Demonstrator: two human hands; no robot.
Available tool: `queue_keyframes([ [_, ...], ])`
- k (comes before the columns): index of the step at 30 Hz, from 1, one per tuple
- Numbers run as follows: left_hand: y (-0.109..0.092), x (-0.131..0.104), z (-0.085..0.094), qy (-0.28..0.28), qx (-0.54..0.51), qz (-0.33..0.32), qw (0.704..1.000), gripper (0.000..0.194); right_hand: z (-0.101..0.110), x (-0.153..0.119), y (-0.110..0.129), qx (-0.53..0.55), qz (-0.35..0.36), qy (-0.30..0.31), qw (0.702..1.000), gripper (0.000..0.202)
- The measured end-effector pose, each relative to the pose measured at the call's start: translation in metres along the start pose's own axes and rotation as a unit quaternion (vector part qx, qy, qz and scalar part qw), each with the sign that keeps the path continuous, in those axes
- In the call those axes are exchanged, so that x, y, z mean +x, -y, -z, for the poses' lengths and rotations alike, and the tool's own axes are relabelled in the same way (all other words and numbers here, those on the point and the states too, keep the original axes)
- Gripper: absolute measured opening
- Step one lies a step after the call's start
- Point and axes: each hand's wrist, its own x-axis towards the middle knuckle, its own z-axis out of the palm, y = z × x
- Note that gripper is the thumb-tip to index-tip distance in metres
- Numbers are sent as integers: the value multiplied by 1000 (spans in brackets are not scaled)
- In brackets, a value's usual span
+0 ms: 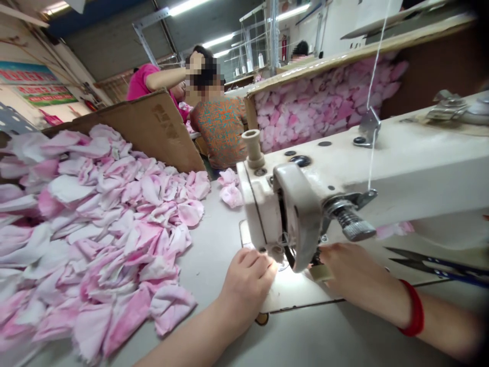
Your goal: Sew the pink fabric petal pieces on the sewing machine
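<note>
A white sewing machine point(305, 204) stands in front of me, its lamp lighting the metal plate point(294, 293) under the needle area. My left hand point(248, 275) rests left of the needle, fingers curled and pressed together; whatever is in them is hidden. Right of the machine head, my right hand point(347, 272) is bent inward with a red band point(412, 308) on its wrist. Its fingertips disappear partly behind the machine parts, beside a small beige piece point(321, 272). The fingers look closed, but I cannot make out what they hold. White thread point(376, 66) runs down to the machine's tension knob point(349, 221).
Pink-and-white fabric pieces point(114, 219) are heaped on the left of the table, against a cardboard sheet point(153, 127). Thread snips point(424, 265) lie at right. A large carton point(420, 86) behind the machine holds more pieces. Co-workers point(221, 127) sit farther back.
</note>
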Motion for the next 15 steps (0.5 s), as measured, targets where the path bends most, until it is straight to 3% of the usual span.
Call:
queue_keyframes([
  [7, -3, -3, 7, -14, 24, -52, 998, 21, -2, 1, -2, -18, -8, -12, 1000, 18],
  [15, 0, -5, 5, -2, -1, -35, 999, 19, -1, 7, -5, -47, -15, -24, 999, 25],
])
